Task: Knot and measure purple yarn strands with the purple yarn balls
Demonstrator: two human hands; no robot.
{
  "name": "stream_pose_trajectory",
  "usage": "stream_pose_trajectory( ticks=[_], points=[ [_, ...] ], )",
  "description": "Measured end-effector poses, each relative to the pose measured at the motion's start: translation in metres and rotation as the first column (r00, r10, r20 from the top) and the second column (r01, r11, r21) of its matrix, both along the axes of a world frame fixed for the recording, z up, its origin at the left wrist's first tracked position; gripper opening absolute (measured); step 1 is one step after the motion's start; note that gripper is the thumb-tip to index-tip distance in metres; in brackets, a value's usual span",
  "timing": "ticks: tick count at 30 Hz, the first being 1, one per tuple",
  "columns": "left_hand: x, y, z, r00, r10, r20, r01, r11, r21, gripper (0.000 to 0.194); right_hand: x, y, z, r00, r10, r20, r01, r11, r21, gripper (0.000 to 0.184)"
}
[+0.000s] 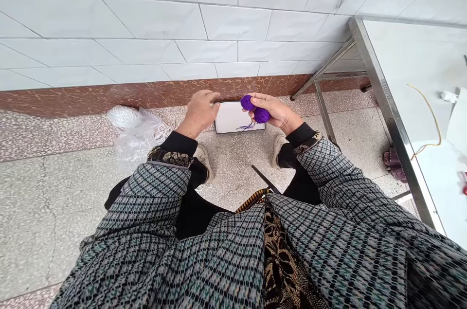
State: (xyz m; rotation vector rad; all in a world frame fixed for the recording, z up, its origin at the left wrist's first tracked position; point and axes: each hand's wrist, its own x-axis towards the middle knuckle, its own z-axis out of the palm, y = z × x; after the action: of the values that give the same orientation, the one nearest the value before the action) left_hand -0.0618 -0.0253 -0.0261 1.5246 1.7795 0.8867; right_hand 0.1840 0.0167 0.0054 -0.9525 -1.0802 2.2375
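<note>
My right hand [273, 107] is closed on a bundle of purple yarn [261, 115], which shows as two rounded lobes on either side of my fingers. Loose purple strands [246, 126] hang below it over a white rectangular tray or box with a dark rim [239, 131] on the floor. To the left of that white piece, my left hand [201, 110] is raised with thumb and fingers apart, and nothing shows in it. Its fingertips are slightly smeared by motion. Whether a thin strand runs between the two hands cannot be made out.
A ball of white yarn [124, 117] and a clear plastic bag [133, 141] lie on the floor at left. On the right stands a metal-framed table [394, 119] with a yellow cord [436, 119] on it. A tiled wall [233, 22] rises ahead.
</note>
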Motion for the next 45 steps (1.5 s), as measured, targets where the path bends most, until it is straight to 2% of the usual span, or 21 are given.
stream_pose_trajectory(
  ticks=[2,3,5,7,8,11,13,15,16,21,24,26,28,31,34,36,38,40,41,43,45],
  points=[
    [0.015,-0.002,0.0,0.952,-0.058,0.3,0.047,0.998,0.043,0.031,-0.007,-0.005,0.001,1.0,0.011,0.008,-0.011,0.999,-0.03,0.022],
    [0.024,-0.004,0.0,0.878,-0.079,0.471,0.069,0.997,0.039,0.034,-0.009,-0.007,0.001,1.0,0.027,0.003,-0.027,0.999,-0.044,0.022],
    [0.043,-0.008,0.001,0.674,-0.044,0.738,0.095,0.995,-0.028,0.042,-0.013,-0.011,0.002,0.998,0.056,-0.024,-0.058,0.996,-0.075,0.023],
    [0.058,-0.012,0.002,0.517,0.057,0.854,0.113,0.985,-0.134,0.048,-0.014,-0.014,0.003,0.997,0.056,-0.058,-0.063,0.991,-0.115,0.023],
    [0.064,-0.014,0.004,0.472,0.105,0.876,0.129,0.974,-0.186,0.05,-0.014,-0.013,0.003,0.997,0.036,-0.074,-0.046,0.99,-0.137,0.02],
    [0.068,-0.018,0.01,0.418,0.179,0.891,0.207,0.936,-0.286,0.048,-0.009,-0.01,0.003,0.994,-0.045,-0.103,0.024,0.98,-0.198,0.012],
    [0.064,-0.02,0.015,0.411,0.182,0.894,0.224,0.93,-0.292,0.035,-0.005,-0.006,0.003,0.992,-0.073,-0.104,0.048,0.973,-0.225,0.014],
    [0.06,-0.02,0.019,0.419,0.162,0.893,0.193,0.946,-0.262,0.018,-0.002,-0.003,0.003,0.992,-0.088,-0.093,0.063,0.967,-0.248,0.017],
    [0.057,-0.021,0.021,0.435,0.148,0.888,0.178,0.953,-0.246,0.015,-0.002,-0.001,0.003,0.991,-0.1,-0.087,0.074,0.962,-0.263,0.018],
    [0.049,-0.02,0.024,0.618,0.096,0.78,0.175,0.951,-0.256,0.012,-0.003,0.0,0.008,0.982,-0.178,-0.07,0.141,0.92,-0.365,0.012],
    [0.046,-0.02,0.022,0.708,0.026,0.706,0.218,0.942,-0.253,0.006,-0.004,0.0,0.013,0.959,-0.272,-0.079,0.217,0.886,-0.409,0.01],
    [0.045,-0.02,0.019,0.714,0.0,0.7,0.239,0.94,-0.244,0.012,-0.003,0.0,0.016,0.941,-0.325,-0.096,0.253,0.861,-0.441,0.013],
    [0.046,-0.02,0.016,0.686,0.03,0.727,0.207,0.95,-0.235,0.015,-0.002,0.001,0.017,0.93,-0.346,-0.125,0.253,0.849,-0.464,0.014],
    [0.045,-0.02,0.013,0.621,0.109,0.776,0.095,0.973,-0.213,0.006,0.0,0.003,0.014,0.918,-0.357,-0.176,0.261,0.873,-0.412,0.016],
    [0.042,-0.021,0.015,0.561,0.086,0.823,0.028,0.992,-0.122,0.016,0.002,0.007,0.012,0.903,-0.385,-0.19,0.313,0.893,-0.324,0.019],
    [0.038,-0.022,0.016,0.613,0.015,0.79,0.102,0.99,-0.098,0.012,0.003,0.009,0.013,0.885,-0.426,-0.187,0.359,0.88,-0.31,0.017],
    [0.037,-0.022,0.014,0.731,-0.028,0.682,0.172,0.974,-0.144,0.011,0.003,0.009,0.014,0.869,-0.457,-0.192,0.394,0.872,-0.29,0.015],
    [0.038,-0.021,0.01,0.816,0.011,0.578,0.13,0.971,-0.201,0.014,0.002,0.005,0.013,0.88,-0.428,-0.205,0.384,0.896,-0.221,0.017],
    [0.04,-0.02,0.006,0.827,0.061,0.559,0.074,0.974,-0.216,0.014,0.0,0.002,0.01,0.901,-0.378,-0.211,0.347,0.922,-0.171,0.019],
    [0.043,-0.017,0.0,0.795,0.162,0.584,-0.03,0.973,-0.229,0.011,-0.005,-0.009,0.002,0.96,-0.18,-0.212,0.171,0.983,-0.062,0.027],
    [0.046,-0.014,-0.006,0.739,0.226,0.635,-0.099,0.968,-0.23,0.021,-0.013,-0.021,-0.007,0.977,0.066,-0.203,-0.065,0.998,0.011,0.034]
  ],
)
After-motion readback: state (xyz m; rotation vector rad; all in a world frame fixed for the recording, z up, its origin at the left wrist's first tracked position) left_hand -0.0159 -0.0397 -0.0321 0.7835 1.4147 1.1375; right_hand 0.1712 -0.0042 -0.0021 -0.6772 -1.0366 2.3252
